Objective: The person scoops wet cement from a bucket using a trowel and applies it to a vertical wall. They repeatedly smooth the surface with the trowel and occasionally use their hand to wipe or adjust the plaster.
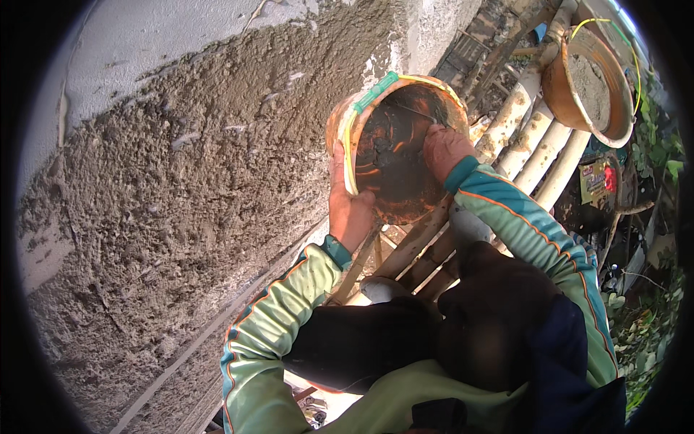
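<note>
A tilted orange-brown bucket (337, 121) faces me, its inside coated with dark wet residue. My left hand (351, 214) is closed on its left rim, with the thumb over the edge and the fingers along the outer wall. Inside the mouth, at the right, my right hand (444, 150) is closed round a tool with a thin metal edge (414, 111). Its handle is hidden in my fist, and I cannot tell its full shape. A yellow cord handle with a green grip (376, 92) lies along the bucket's upper left rim.
A wall (195, 166) with rough wet mortar rises at the left. Under my feet run bamboo poles (515, 116) with gaps between them. A second bucket (560, 90) holding grey mortar stands on the poles at the upper right. Leaves (654, 340) and debris lie below right.
</note>
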The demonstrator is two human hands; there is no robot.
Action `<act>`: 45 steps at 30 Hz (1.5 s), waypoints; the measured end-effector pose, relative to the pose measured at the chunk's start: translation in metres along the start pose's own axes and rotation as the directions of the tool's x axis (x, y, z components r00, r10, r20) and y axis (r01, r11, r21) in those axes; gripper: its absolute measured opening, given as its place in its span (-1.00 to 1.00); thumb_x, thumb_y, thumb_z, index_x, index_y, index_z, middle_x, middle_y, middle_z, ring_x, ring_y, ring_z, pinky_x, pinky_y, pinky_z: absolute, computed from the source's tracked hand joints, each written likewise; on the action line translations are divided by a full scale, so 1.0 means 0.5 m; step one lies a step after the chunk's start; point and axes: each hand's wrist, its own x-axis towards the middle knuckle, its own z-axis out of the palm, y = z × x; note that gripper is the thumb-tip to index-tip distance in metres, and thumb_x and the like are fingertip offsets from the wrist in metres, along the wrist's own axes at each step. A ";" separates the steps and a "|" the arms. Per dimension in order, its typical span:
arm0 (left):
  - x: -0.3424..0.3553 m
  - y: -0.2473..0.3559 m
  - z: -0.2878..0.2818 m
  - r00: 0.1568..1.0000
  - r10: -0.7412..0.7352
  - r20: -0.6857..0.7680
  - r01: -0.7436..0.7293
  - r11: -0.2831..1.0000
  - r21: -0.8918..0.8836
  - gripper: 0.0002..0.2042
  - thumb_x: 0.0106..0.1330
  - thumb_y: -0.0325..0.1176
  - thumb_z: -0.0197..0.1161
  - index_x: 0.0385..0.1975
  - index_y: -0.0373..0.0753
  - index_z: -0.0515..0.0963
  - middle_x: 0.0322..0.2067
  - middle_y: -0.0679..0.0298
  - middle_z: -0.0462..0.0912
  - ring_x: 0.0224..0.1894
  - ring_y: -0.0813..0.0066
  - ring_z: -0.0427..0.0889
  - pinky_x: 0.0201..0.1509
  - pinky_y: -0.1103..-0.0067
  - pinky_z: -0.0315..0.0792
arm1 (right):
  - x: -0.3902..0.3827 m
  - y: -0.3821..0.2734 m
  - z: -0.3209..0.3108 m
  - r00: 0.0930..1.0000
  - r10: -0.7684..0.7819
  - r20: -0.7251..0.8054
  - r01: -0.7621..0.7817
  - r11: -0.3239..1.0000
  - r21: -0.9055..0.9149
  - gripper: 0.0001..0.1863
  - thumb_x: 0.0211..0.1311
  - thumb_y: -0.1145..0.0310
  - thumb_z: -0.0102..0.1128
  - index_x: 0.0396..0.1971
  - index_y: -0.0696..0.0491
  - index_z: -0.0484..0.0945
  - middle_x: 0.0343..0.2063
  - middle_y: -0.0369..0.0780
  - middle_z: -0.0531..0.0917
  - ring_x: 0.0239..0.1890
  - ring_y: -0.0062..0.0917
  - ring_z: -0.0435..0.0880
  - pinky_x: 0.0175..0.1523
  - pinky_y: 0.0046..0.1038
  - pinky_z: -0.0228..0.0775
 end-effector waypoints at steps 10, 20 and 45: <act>0.001 0.045 -0.040 0.994 -0.096 0.060 0.097 0.995 -0.014 -0.07 0.06 -0.76 0.04 0.56 -0.29 -0.09 0.26 0.07 0.43 0.20 0.33 0.51 0.29 0.48 0.42 | -0.004 0.042 0.068 0.628 -0.726 0.280 0.553 0.670 0.495 -0.74 0.24 0.28 0.27 -0.18 0.13 0.60 -0.47 -0.12 0.68 -0.47 -0.35 0.71 -0.39 -0.25 0.54; 0.001 -0.072 -0.065 0.910 -0.409 -0.074 0.378 0.887 -0.265 -0.87 0.25 -0.64 0.21 -0.22 -0.43 0.52 -0.32 0.11 0.60 -0.34 0.33 0.71 -0.32 0.41 0.75 | -0.117 0.071 0.006 0.558 -0.731 0.393 -0.690 -0.146 0.709 -0.79 0.35 0.37 0.28 -0.13 0.14 0.55 -0.61 -0.29 0.50 -0.70 -0.60 0.49 -0.62 -0.51 0.35; -0.007 -0.199 -0.179 0.891 -0.451 0.058 0.454 0.883 -0.117 -0.69 0.22 -0.61 0.18 -0.03 -0.48 0.41 -0.34 0.16 0.60 -0.38 0.30 0.71 -0.44 0.34 0.76 | -0.005 0.035 -0.018 1.000 0.003 0.013 -0.011 -0.442 0.897 -0.76 0.45 0.33 0.15 0.02 0.05 0.46 -0.44 -0.34 0.56 -0.52 -0.69 0.52 -0.40 -0.61 0.41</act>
